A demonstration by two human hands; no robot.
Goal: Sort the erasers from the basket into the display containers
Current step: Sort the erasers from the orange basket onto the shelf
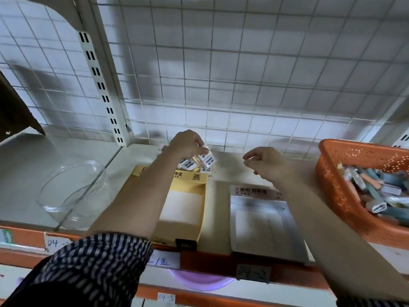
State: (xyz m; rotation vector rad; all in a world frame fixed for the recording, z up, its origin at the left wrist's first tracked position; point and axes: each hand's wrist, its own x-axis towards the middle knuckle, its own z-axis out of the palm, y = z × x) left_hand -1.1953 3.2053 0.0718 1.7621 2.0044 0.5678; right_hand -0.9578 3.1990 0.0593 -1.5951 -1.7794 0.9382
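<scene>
White erasers [204, 160] fill left fingers [199, 143] above yellow box [183, 204]; right fingers [251, 156] loosely curled, empty.

Yellow display box [177, 196] header reads "2B"; grey display box [261, 218] header "지우개"; shelf-edge tags [253, 274] handwritten "04-2", "04-5".

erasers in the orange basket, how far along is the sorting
Early, by the look of it. Done: nothing clearly; the yellow display box and grey display box look bare in front. In hand: the left hand holds several white erasers above the yellow box's far end, while the right hand hovers empty. Left: the orange basket holds many erasers, and the glass bowl looks empty.
</scene>
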